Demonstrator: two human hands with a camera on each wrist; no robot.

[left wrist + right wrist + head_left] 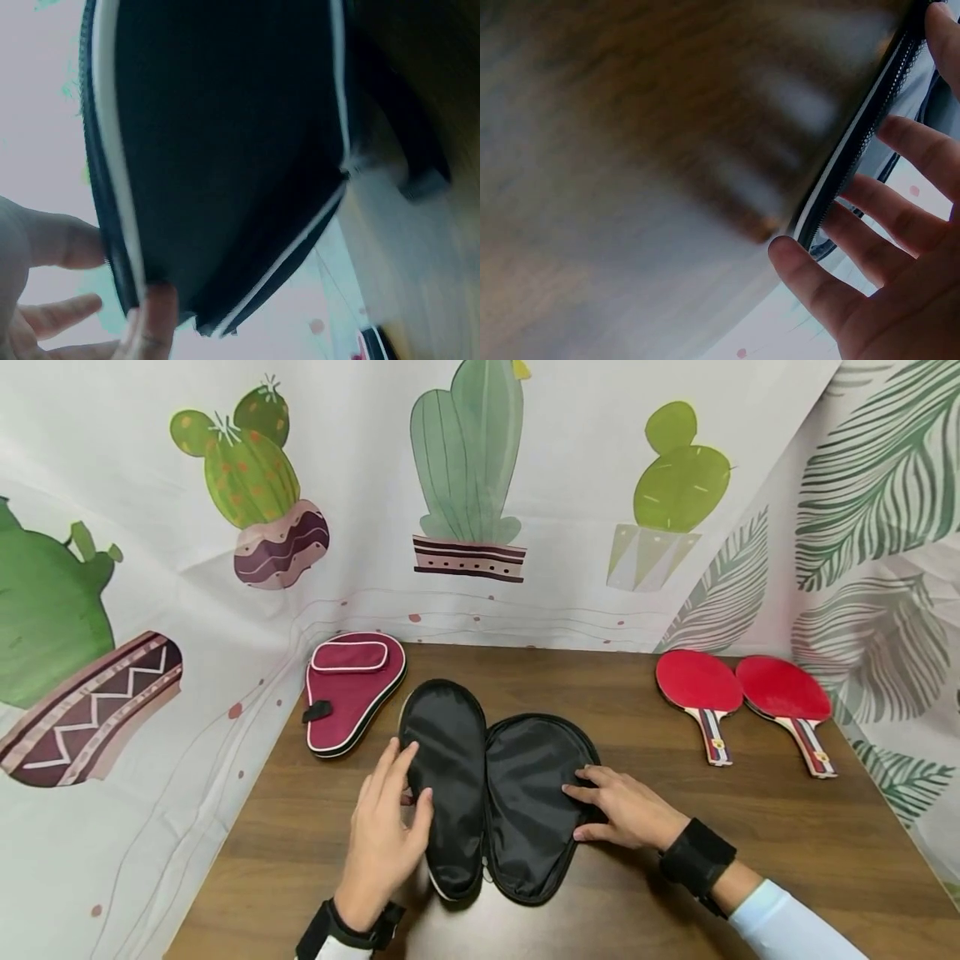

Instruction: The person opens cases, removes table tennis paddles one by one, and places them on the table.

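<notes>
A black table tennis paddle case (pixel 536 802) lies unzipped on the table, its two halves spread apart with the dark lining showing. The narrow-looking left half (pixel 446 777) is tilted up. My left hand (pixel 386 827) holds that half by its outer edge; in the left wrist view, the thumb and a finger (pixel 157 319) lie on opposite sides of the zippered rim. With fingers fairly straight and spread, my right hand (pixel 626 806) rests against the right half's outer edge. In the right wrist view, its fingers (pixel 900 214) lie along the zipper.
A closed dark-red paddle case (pixel 348 697) with white piping lies at the back left. At the back right lie two red table tennis paddles, a left one (pixel 697 681) and a right one (pixel 783 689). A cactus-print cloth (pixel 570 485) hangs behind the wooden table (pixel 270 852).
</notes>
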